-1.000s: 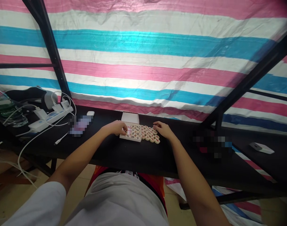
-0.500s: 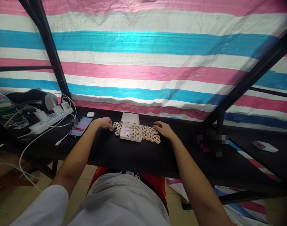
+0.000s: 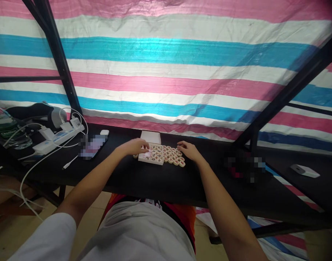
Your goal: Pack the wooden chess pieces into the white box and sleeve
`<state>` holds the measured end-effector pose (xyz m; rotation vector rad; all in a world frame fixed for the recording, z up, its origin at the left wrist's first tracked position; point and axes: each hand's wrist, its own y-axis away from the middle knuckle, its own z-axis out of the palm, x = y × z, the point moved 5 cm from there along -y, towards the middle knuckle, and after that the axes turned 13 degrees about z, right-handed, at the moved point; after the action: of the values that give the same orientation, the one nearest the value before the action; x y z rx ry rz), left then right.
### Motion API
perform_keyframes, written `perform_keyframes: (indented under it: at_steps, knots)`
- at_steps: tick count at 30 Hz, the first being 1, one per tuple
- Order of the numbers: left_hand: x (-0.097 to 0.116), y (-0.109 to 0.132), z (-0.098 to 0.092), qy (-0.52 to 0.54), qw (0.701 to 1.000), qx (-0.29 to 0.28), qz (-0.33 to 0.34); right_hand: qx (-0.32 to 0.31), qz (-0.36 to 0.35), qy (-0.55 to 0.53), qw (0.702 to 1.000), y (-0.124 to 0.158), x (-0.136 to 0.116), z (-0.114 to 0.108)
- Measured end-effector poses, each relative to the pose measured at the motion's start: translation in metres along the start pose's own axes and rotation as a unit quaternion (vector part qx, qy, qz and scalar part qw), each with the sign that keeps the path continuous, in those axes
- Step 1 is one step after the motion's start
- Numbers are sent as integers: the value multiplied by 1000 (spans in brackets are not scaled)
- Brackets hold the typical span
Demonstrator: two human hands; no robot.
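A shallow white box [image 3: 151,162] holds several round pieces with dark characters, mostly in its right part. My left hand [image 3: 138,146] is over the box's left part, fingers pinched on what looks like a round piece, mostly hidden. Beyond the box lies its pale lid [image 3: 151,137]. Round pieces with red characters [image 3: 176,157] stand in rows against the box's right side. My right hand [image 3: 187,149] rests at their right edge, fingers apart and touching the outer pieces. One piece shows partly under my left hand, left of the box.
On the black table [image 3: 122,177], a phone [image 3: 93,146], a white earphone case [image 3: 104,132] and a cable end lie to the left. Farther left are a power strip [image 3: 55,141] and a plastic bottle [image 3: 10,132]. A white device [image 3: 305,170] lies far right.
My left hand has moved right, from the loose dark-lettered pieces to over the box, and now covers them. My right hand has stayed nearly still.
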<state>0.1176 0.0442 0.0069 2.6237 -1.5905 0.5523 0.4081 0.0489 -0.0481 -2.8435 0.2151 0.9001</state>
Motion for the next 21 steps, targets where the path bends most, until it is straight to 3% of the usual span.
perform_keyframes:
  at_steps: [4, 10, 14, 21]
  knots:
    - [11, -6, 23, 37, 995, -88, 20, 11, 4, -1, 1000, 0, 0, -1]
    - [1, -2, 24, 58, 991, -120, 14, 8, 5, -12, 1000, 1, -2, -2]
    - [3, -5, 26, 32, 993, -111, 13, 11, 4, -5, 1000, 2, -3, -3]
    - [-2, -2, 12, 61, 998, -26, -5, 15, -6, -9, 1000, 0, -1, -2]
